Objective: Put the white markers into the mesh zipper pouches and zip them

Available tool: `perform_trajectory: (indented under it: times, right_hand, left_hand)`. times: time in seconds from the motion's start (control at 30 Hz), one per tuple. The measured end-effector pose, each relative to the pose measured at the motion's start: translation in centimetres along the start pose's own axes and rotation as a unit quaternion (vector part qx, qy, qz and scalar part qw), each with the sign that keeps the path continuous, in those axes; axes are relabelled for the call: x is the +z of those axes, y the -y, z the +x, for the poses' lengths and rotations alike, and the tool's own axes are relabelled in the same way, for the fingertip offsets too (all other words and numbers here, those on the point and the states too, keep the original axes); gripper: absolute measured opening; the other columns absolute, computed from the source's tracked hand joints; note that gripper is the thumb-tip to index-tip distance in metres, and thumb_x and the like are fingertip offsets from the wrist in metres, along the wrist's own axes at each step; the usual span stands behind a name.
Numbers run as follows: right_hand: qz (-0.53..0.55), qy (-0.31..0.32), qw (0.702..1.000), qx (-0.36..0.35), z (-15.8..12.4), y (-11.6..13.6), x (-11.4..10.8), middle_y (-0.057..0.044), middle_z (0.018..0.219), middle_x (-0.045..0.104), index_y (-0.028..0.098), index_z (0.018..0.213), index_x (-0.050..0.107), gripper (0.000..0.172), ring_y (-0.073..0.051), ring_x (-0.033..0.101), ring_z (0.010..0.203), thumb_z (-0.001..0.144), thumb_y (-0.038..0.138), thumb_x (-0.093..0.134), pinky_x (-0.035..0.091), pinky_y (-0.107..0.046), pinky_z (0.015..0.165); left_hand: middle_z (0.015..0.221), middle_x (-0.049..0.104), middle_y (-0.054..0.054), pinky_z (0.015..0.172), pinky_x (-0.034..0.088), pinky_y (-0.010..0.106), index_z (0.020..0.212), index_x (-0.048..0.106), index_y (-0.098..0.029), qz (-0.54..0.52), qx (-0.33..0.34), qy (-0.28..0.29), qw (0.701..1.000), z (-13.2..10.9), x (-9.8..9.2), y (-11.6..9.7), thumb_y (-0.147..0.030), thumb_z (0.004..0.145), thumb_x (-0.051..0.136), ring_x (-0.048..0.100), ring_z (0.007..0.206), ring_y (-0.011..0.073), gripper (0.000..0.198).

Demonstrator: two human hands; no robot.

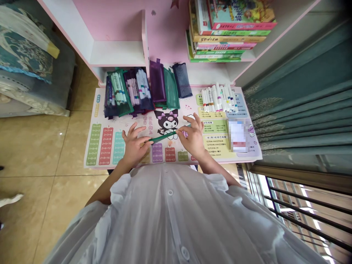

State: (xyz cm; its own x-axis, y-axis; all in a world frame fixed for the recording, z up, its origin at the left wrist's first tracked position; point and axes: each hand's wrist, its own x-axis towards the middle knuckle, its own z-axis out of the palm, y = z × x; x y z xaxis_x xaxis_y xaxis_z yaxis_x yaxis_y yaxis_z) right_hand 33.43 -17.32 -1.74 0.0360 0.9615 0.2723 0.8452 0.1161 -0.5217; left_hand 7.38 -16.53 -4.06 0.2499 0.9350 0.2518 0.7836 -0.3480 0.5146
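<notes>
Pinching a slim green stick at its far end, the right hand curls its fingers in, with the fingertips on the stick; its other fingers rise above the desk mat. It may be a marker, but the view doesn't settle that. The stick lies low and aslant across the printed cartoon, between the two hands. The left hand sits at the near end, half open, its fingers spread and arched. Whether it grips the stick or only rests against it, I cannot tell.

The stick looks light, stiff and smooth, so it would probably roll easily on the glossy desk mat. A firm pinch around the shaft looks like the surest hold.

Beyond the hands, two stuffed mesh pouches hold rows of markers, and a flat purple pouch, a green pouch and a navy pouch lie beside them. A loose row of white markers lies on the right of the mat, near a blurred card. A stack of books sits on the pink shelf above.
</notes>
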Motion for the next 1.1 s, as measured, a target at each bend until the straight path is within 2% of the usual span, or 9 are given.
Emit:
perform_trajectory:
  times: [0.37, 0.57, 0.77, 1.1]
  right_hand:
    - [-0.018, -0.041, 0.999, 0.014, 0.1, -1.1, -0.5, -0.01, 0.135, 0.063, 0.023, 0.072, 0.07, 0.021, -0.043, 0.035, 0.148, 0.089, 0.031, 0.061, 0.033, -0.071, 0.111]
    - [-0.026, -0.06, 0.997, 0.028, 0.2, -1.7, -0.8, -0.01, 0.135, 0.063, 0.023, 0.07, 0.068, 0.023, -0.043, 0.036, 0.147, 0.09, 0.031, 0.059, 0.033, -0.072, 0.111]
    - [-0.031, -0.074, 0.996, 0.027, 0.3, -2.5, -1.0, -0.01, 0.134, 0.063, 0.023, 0.072, 0.068, 0.022, -0.044, 0.038, 0.146, 0.09, 0.032, 0.059, 0.035, -0.071, 0.11]
    - [0.01, -0.08, 0.996, 0.048, 0.2, -3.0, -1.1, -0.01, 0.135, 0.062, 0.024, 0.07, 0.067, 0.023, -0.043, 0.035, 0.147, 0.089, 0.034, 0.059, 0.029, -0.073, 0.114]
  left_hand:
    - [0.131, 0.067, 0.005, 0.12, 0.014, 0.068, 0.082, 0.079, -0.031, -0.002, -0.015, 0.0, 1.0, -0.1, -0.4, 0.4, -0.044, 0.088, 0.069, 0.039, 0.147, 0.0369, 0.017]
    - [0.13, 0.068, 0.006, 0.117, 0.018, 0.071, 0.082, 0.078, -0.031, 0.002, -0.015, 0.001, 1.0, 0.1, -0.8, 0.6, -0.044, 0.087, 0.07, 0.04, 0.145, 0.0377, 0.016]
    - [0.13, 0.068, 0.006, 0.118, 0.016, 0.07, 0.082, 0.078, -0.03, 0.004, -0.018, 0.0, 1.0, 0.0, -0.8, 0.8, -0.046, 0.088, 0.069, 0.04, 0.146, 0.0366, 0.019]
    - [0.13, 0.068, 0.006, 0.118, 0.017, 0.069, 0.082, 0.077, -0.031, 0.005, -0.013, -0.001, 1.0, -0.1, -0.7, 0.9, -0.044, 0.088, 0.069, 0.041, 0.145, 0.0366, 0.017]
